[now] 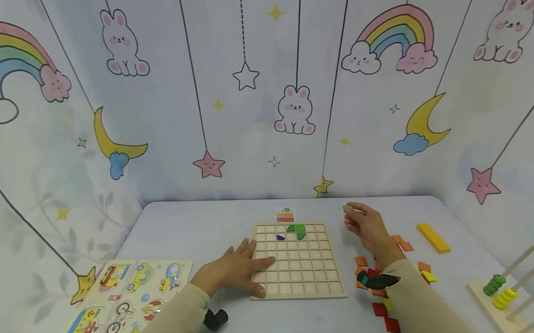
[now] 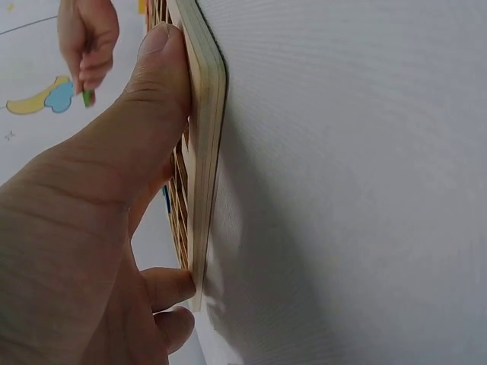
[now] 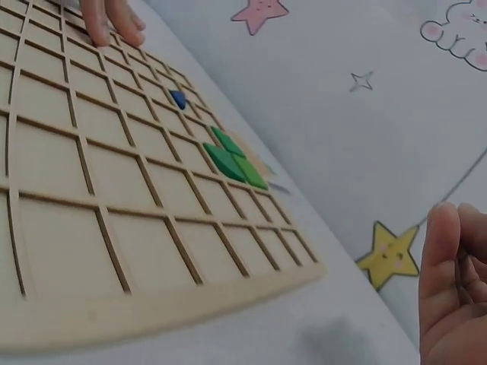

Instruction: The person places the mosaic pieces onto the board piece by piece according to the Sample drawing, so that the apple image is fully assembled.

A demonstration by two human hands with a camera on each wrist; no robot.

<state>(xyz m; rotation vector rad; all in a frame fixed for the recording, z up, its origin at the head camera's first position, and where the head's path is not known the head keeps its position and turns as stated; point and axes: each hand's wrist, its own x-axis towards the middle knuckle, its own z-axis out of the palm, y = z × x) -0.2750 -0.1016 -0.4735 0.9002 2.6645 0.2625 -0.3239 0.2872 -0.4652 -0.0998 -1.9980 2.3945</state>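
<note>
A wooden grid board (image 1: 302,271) lies on the table, holding a few green pieces (image 1: 300,228) and one dark blue piece (image 1: 281,237) near its far edge. My left hand (image 1: 239,270) rests on the board's left side with fingers spread; in the left wrist view the thumb (image 2: 156,84) lies along the board's edge. Beyond the board's far right corner, my right hand (image 1: 366,226) pinches a small green piece (image 1: 346,208) above the table. The right wrist view shows only part of that hand (image 3: 453,289), and the piece is hidden there.
A small picture card (image 1: 285,215) lies behind the board. Orange, red and yellow pieces (image 1: 380,309) are scattered under and around the right forearm. Farther right are a yellow-orange bar (image 1: 433,238) and a bead stand (image 1: 515,292) with pegs. A vehicle puzzle board (image 1: 115,307) lies at left.
</note>
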